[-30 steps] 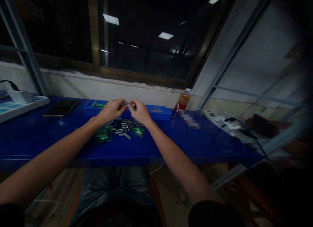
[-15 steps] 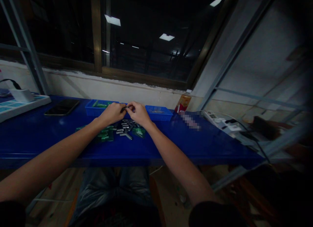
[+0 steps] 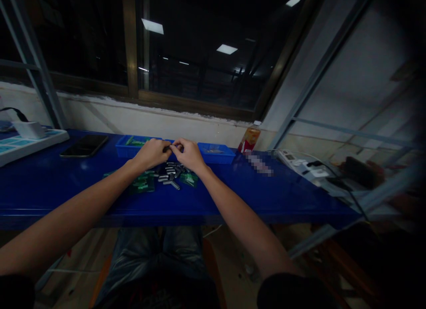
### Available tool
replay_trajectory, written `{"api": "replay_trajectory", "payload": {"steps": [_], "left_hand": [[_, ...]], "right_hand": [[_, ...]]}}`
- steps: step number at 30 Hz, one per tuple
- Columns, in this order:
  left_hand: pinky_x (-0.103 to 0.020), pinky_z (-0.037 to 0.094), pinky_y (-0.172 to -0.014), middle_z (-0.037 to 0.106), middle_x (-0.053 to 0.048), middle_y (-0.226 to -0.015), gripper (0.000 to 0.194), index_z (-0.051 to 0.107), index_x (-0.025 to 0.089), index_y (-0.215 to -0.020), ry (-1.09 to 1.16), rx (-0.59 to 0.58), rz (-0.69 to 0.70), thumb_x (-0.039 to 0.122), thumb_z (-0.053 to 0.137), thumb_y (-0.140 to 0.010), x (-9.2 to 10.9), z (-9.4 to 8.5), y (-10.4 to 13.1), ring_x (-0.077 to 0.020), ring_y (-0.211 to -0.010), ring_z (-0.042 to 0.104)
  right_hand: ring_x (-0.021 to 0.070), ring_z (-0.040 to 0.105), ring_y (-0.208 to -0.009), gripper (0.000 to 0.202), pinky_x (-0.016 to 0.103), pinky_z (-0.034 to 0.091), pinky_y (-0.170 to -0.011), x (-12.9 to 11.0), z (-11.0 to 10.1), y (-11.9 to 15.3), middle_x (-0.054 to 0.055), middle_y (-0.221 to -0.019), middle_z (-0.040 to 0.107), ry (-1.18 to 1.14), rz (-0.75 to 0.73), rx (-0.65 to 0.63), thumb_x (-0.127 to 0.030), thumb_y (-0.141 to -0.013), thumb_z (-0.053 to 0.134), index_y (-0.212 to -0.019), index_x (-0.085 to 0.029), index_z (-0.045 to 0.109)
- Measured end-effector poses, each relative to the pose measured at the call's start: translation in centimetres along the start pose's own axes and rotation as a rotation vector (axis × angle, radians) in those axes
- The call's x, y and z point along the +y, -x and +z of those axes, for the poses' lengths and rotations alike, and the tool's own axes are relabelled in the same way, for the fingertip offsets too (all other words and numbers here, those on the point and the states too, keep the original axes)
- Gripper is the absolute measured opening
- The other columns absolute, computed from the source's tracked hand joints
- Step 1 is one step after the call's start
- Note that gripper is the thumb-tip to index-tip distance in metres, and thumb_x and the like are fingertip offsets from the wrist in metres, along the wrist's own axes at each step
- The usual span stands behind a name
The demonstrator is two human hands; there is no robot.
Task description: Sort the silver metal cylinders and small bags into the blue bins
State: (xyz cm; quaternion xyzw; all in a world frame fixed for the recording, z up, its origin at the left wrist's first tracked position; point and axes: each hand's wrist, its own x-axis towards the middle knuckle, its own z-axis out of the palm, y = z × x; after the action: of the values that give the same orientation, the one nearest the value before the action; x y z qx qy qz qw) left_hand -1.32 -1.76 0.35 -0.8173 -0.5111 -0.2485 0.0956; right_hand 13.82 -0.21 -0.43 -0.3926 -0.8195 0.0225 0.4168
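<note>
My left hand (image 3: 153, 154) and my right hand (image 3: 188, 154) meet fingertip to fingertip above the blue table (image 3: 253, 198). Both are closed around something small and dark between them, too hidden to name. Below them lies a loose pile of small metal parts (image 3: 171, 183). Green pieces (image 3: 143, 184) lie left of the pile, partly behind my left forearm, and a smaller green packet (image 3: 189, 179) is on its right. Behind my left hand stands a blue tray (image 3: 122, 152) with green pieces inside. Another blue tray (image 3: 216, 158), holding small pale items, is right of my right hand.
A phone (image 3: 84, 146) and a white power strip (image 3: 20, 150) lie at the left. A bottle (image 3: 250, 138) stands by the wall at the back right. Further right are chargers and cables (image 3: 311, 170) beside a metal frame.
The fingertips of my right hand have shifted slightly against those of my left hand. The trays, pile and other objects stay where they were.
</note>
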Motion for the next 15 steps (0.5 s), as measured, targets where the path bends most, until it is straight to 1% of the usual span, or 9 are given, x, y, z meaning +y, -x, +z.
{"api": "replay_trajectory", "payload": {"steps": [4,8,11,13,15], "left_hand": [[-0.030,0.041,-0.064,0.068,-0.011,-0.078,0.033,0.067,0.017,-0.090,0.002,0.012,-0.026,0.028,0.038,-0.079,0.03,0.19,0.03,-0.0212,-0.068,0.061],[-0.030,0.041,-0.062,0.068,-0.012,-0.079,0.035,0.067,0.017,-0.090,-0.038,-0.006,-0.059,0.031,0.036,-0.081,0.09,0.34,0.04,-0.0220,-0.068,0.061],[-0.030,0.041,-0.061,0.068,-0.011,-0.079,0.036,0.066,0.018,-0.092,-0.049,-0.021,-0.078,0.033,0.035,-0.083,0.04,0.15,0.00,-0.0218,-0.068,0.061],[-0.030,0.041,-0.062,0.068,-0.011,-0.080,0.037,0.066,0.018,-0.094,-0.058,-0.027,-0.083,0.034,0.034,-0.083,-0.02,0.00,-0.03,-0.0221,-0.069,0.062],[-0.031,0.041,-0.062,0.068,-0.011,-0.080,0.037,0.065,0.018,-0.094,-0.072,-0.047,-0.080,0.034,0.033,-0.083,-0.03,-0.06,-0.03,-0.0227,-0.070,0.062]], "right_hand": [[0.0120,0.055,-0.061,0.020,0.023,0.039,-0.058,0.04,0.18,-0.05,0.002,-0.066,0.062,-0.004,0.021,0.019,-0.033,-0.081,0.050,-0.079,-0.017,0.062],[0.0122,0.055,-0.062,0.023,0.024,0.038,-0.059,0.16,0.18,-0.13,0.002,-0.068,0.063,-0.013,0.032,-0.002,-0.036,-0.082,0.047,-0.076,-0.017,0.060],[0.0113,0.053,-0.059,0.021,0.024,0.039,-0.059,0.09,-0.09,-0.10,0.000,-0.066,0.060,-0.042,0.009,-0.014,-0.035,-0.081,0.048,-0.083,-0.017,0.059],[0.0105,0.052,-0.058,0.019,0.023,0.039,-0.060,0.02,-0.31,-0.06,-0.002,-0.065,0.059,-0.076,-0.018,-0.021,-0.032,-0.080,0.049,-0.091,-0.018,0.056],[0.0100,0.051,-0.058,0.017,0.023,0.039,-0.061,-0.01,-0.50,-0.02,-0.002,-0.065,0.057,-0.094,-0.033,-0.039,-0.027,-0.079,0.049,-0.092,-0.018,0.055]]}}
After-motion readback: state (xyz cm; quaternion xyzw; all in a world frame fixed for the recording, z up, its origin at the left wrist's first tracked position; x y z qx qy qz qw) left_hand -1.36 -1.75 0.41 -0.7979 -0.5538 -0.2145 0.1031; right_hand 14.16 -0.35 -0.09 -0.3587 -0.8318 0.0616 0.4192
